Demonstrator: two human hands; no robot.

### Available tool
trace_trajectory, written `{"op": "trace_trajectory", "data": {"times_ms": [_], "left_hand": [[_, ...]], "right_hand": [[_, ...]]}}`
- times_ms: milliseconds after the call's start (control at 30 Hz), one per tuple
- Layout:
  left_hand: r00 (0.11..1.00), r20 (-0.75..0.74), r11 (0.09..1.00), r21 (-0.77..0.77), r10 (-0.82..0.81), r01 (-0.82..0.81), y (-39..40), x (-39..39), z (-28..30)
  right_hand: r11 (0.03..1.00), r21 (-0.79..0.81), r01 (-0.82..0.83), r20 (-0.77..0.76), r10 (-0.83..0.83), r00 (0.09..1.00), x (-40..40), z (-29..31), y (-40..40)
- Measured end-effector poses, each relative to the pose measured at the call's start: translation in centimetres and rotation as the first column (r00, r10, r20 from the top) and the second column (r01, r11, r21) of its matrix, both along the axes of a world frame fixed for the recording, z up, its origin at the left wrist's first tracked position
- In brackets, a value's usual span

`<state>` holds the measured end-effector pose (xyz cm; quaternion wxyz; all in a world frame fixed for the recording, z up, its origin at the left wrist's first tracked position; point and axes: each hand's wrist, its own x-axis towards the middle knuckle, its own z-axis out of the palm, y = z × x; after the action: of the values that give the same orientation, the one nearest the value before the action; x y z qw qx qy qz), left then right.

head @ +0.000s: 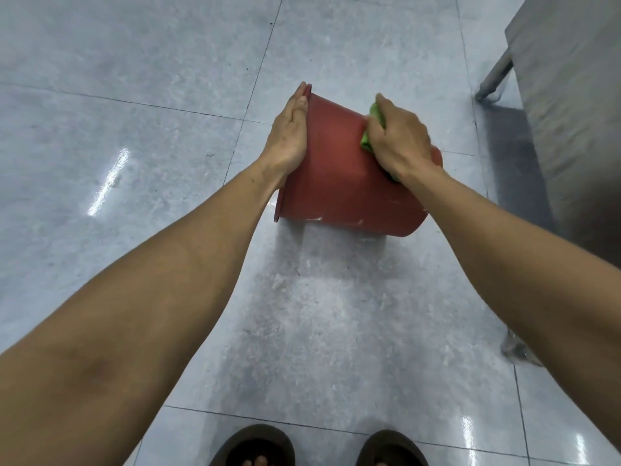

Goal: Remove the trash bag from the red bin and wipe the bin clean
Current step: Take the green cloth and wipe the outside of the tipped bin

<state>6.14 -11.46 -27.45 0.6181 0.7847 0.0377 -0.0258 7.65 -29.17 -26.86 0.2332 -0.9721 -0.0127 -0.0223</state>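
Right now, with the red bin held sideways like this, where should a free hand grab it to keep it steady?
Probably the flanged rim of the red bin, coming from the left, where the left hand lies flat. The mouth faces left, so the lip gives purchase; the right hand presses the green cloth on the wall.

An indoor room with a hard, washable floor, perhaps a utility area, canteen or commercial kitchen, though which one cannot be told; the floor (134, 95) is laid in large pale grey polished tiles with thin dark joints, glossy enough to throw back streaks of ceiling light; at the far right stands a grey metal unit (571, 95) on a slim tubular leg (494, 79), plain and institutional rather than homely.
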Motion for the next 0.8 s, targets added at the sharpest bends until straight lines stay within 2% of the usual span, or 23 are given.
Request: {"op": "trace_trajectory", "data": {"times_ms": [167, 267, 367, 467, 567, 667, 733, 800], "left_hand": [[0.999, 0.000, 0.999, -0.016, 0.041, -0.041, -0.1, 0.3, -0.3], [0.998, -0.015, 0.998, -0.030, 0.063, -0.063, -0.3, 0.4, 0.0], [0.997, -0.022, 0.997, -0.013, 0.073, -0.073, -0.6, 0.4, 0.4], [0.998, -0.026, 0.998, -0.008, 0.065, -0.065, -0.6, 0.4, 0.5], [0.998, -0.018, 0.998, -0.012, 0.067, -0.067, -0.7, 0.2, 0.3], [0.998, -0.014, 0.998, -0.022, 0.064, -0.065, -0.9, -0.1, 0.1], [0.998, -0.013, 0.997, -0.027, 0.068, -0.069, -0.8, -0.1, 0.0], [0.998, -0.016, 0.997, -0.032, 0.066, -0.067, -0.8, -0.1, 0.0]], "right_hand": [[0.975, -0.026, -0.222, 0.179, 0.223, 0.958, -1.8, -0.6, 4.9], [0.925, -0.182, -0.334, 0.277, 0.374, 0.885, -4.4, -2.2, 3.7], [0.887, -0.308, -0.345, 0.374, 0.446, 0.813, -6.6, -4.5, 0.1], [0.924, -0.265, -0.275, 0.394, 0.363, 0.844, -7.1, -5.7, -4.0], [0.996, -0.045, -0.080, 0.349, 0.090, 0.933, -6.1, -5.1, -6.0], [0.988, 0.109, 0.105, 0.260, -0.130, 0.957, -4.0, -3.6, -4.6], [0.983, 0.112, 0.148, 0.191, -0.168, 0.967, -2.3, -2.1, -2.6], [0.991, 0.086, 0.106, 0.151, -0.118, 0.981, -1.0, -0.8, -0.1]]}}
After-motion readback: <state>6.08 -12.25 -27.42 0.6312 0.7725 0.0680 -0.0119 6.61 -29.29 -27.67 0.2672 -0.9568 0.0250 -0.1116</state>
